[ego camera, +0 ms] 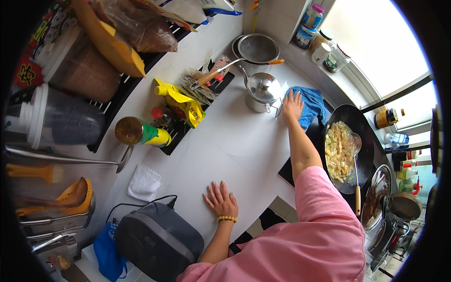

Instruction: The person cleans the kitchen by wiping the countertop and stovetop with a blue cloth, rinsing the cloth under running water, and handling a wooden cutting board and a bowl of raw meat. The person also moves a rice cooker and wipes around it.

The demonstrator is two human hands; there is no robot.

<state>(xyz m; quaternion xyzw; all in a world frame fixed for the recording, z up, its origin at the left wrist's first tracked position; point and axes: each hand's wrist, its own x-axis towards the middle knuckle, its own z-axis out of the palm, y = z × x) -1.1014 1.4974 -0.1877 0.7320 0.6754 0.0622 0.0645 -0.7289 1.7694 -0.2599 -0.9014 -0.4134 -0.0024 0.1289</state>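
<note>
My left hand (221,200), with a yellow bead bracelet at the wrist, lies flat on the white countertop (225,151), its fingers spread and nothing in it. At the upper right, my right hand (293,105) rests palm down on the left edge of a crumpled blue cloth (310,104). A small lidded steel pot (263,90) stands just left of that hand. Right of my right arm, a black wok (364,132) on the stove holds cooked cabbage and noodle-like strands (339,151), with a wooden-handled ladle (357,165) in it.
A black rack (176,139) holds bottles and a yellow pouch (183,105). Behind the pot sits a round strainer (259,48). A folded white cloth (144,182) and a dark grey appliance (158,239) are at the lower left. Jars (320,53) line the windowsill; utensils hang at the left.
</note>
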